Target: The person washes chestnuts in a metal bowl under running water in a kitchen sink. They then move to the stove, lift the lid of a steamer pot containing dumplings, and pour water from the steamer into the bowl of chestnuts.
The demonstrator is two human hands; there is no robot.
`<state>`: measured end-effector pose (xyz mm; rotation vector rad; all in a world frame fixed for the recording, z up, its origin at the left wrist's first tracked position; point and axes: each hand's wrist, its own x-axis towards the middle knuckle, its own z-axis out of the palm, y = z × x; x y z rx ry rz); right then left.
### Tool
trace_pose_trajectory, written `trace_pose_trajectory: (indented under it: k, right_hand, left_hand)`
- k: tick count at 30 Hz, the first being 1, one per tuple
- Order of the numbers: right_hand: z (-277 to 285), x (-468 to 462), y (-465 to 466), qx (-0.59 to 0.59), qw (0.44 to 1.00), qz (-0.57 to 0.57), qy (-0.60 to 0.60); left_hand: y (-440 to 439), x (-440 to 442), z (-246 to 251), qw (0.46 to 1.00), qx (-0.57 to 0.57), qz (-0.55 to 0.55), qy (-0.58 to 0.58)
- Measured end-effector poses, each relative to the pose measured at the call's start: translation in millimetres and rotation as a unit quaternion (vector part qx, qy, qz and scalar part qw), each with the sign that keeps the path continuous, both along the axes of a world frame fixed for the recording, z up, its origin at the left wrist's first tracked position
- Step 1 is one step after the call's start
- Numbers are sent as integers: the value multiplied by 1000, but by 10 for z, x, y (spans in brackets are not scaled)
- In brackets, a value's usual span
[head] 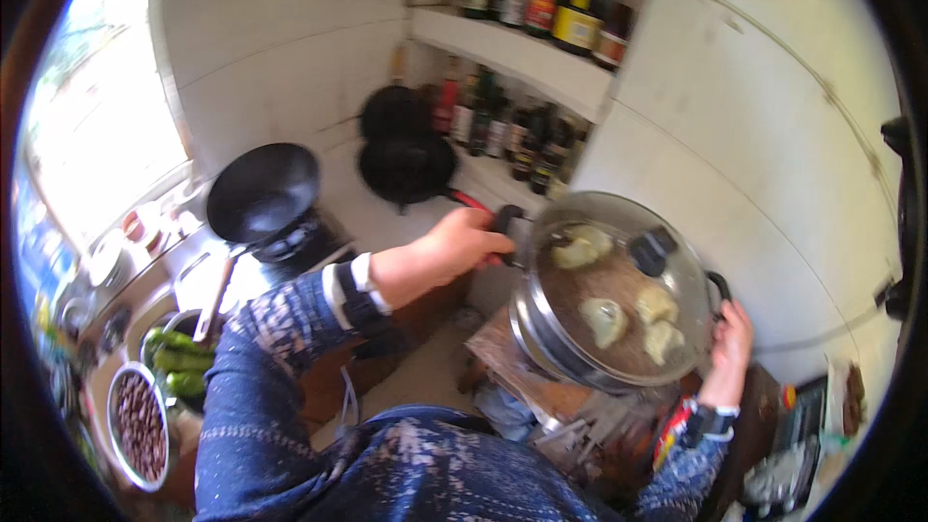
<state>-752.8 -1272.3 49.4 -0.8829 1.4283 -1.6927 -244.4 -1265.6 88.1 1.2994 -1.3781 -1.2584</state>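
Observation:
A round metal steamer [533, 330] with black side handles sits in front of me, to the right. Its lid [616, 206] is glass with a black knob [652, 250]. Several pale dumplings [603, 322] show through the glass, spread over a brownish base. My left hand [471, 243] is closed around the left handle [509, 232]. At the other side my right hand [732, 341] holds the right handle [718, 290], its fingers partly hidden by the rim. Beneath the steamer is a worn wooden surface [500, 351]; whether the two touch, I cannot tell.
A black wok [264, 192] rests on a stove at the left. Dark pans [406, 167] lean in the corner by shelves [507, 43] of sauce bottles [576, 22]. Green peppers [177, 351] and a bowl [116, 435] of brown nuts or beans stand lower left. A wall [725, 181] rises behind the steamer.

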Motion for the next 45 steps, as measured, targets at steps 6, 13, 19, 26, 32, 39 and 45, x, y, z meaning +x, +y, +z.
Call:
trace_pose_trajectory:
  k: [6, 13, 19, 26, 32, 39, 45]
  right_hand:
    - [341, 415, -115, -61, 994, 86, 8]
    - [777, 1696, -477, -112, 966, 234, -11]
    - [924, 3216, -959, -105, 932, 344, -46]
    - [741, 4919, -1101, -56, 912, 399, -79]
    - [409, 6011, -1172, -10, 890, 450, -76]
    - [101, 6670, -1267, 22, 888, 456, -58]
    - [-116, 6862, -1338, 40, 883, 464, -54]
  left_hand:
    - [519, 520, 441, 999, 7, 32, -43]
    - [1304, 1497, 891, 987, -22, 159, -3]
    - [1634, 2459, 1017, 943, -69, 322, -36]
    - [1879, 3728, 743, 894, -86, 438, 21]
    - [1908, 4548, 308, 863, -69, 500, 24]
    - [1813, 5150, -176, 865, -59, 499, 14]
    - [1760, 5308, -410, 865, -36, 499, -25]
